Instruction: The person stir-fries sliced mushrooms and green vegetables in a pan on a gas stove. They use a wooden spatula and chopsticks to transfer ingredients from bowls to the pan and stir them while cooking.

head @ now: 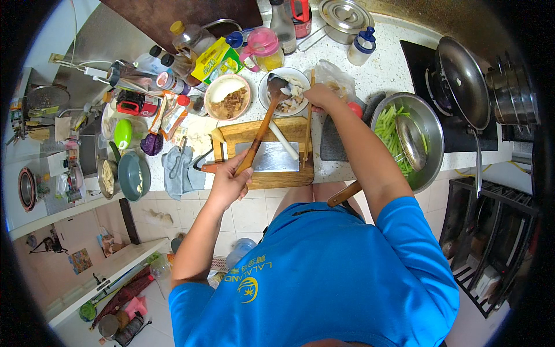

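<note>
A long wooden spoon (261, 130) is in my left hand (232, 178), gripped near its handle end. Its bowl is over a white bowl (261, 97) with pale and brown food pieces. My right hand (321, 97) is beside that bowl's right rim, its fingers closed on wooden chopsticks (308, 126). The chopsticks' lower ends are over the right side of a wooden cutting board (243, 180). On the board lie a cleaver (275, 161) and a white scallion stalk (284, 141). A second bowl (209, 93) holds white paste and brown bits.
A steel basin (437, 149) of green strips holds a skimmer (412, 143), its handle past the counter edge. A wok (464, 82) sits on the black stove (472, 145). Several bottles and jars crowd the back left. A blue cloth (184, 173) hangs over the front edge.
</note>
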A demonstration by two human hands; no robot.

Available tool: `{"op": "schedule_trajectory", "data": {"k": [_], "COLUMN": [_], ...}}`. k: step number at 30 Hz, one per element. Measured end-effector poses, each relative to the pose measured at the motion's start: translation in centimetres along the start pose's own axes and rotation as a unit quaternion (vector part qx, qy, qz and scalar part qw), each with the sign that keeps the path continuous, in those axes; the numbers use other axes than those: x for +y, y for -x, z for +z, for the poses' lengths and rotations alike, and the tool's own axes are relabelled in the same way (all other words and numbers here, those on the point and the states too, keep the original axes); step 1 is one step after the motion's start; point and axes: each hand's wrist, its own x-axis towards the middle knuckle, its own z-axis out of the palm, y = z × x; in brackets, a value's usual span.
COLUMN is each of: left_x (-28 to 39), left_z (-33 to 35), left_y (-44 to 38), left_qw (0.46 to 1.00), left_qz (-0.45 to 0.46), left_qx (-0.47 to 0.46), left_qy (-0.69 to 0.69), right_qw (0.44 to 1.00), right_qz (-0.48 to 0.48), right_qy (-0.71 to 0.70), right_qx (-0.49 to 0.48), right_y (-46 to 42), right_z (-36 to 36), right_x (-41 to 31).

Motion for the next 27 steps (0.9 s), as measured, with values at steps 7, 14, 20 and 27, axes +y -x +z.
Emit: {"op": "schedule_trajectory", "data": {"k": [7,14,20,27], "left_x": [-0.6,-1.9,-1.7,0.7], "left_z": [-0.4,1.0,2.3,1.8], "left_y": [-0.2,-2.5,-2.2,-1.7], "left_qw": [0.983,0.856,0.852,0.955], "left_qz": [0.107,0.27,0.258,0.141], "left_qx": [0.055,0.14,0.129,0.055], "left_qy": [-0.137,-0.419,-0.437,-0.254], "right_qw": [1.0,1.0,0.999,0.999], "right_qz": [0.011,-0.007,-0.019,-0.023], "right_qy": [-0.023,-0.003,-0.04,-0.013], "right_qx": [0.01,-0.001,0.03,0.03], "right_y": [-0.6,-0.6,-0.5,-1.2], "right_z": [0.6,0.4,0.9,1.1], "right_x": [0.5,0.7,1.2,1.3]}}
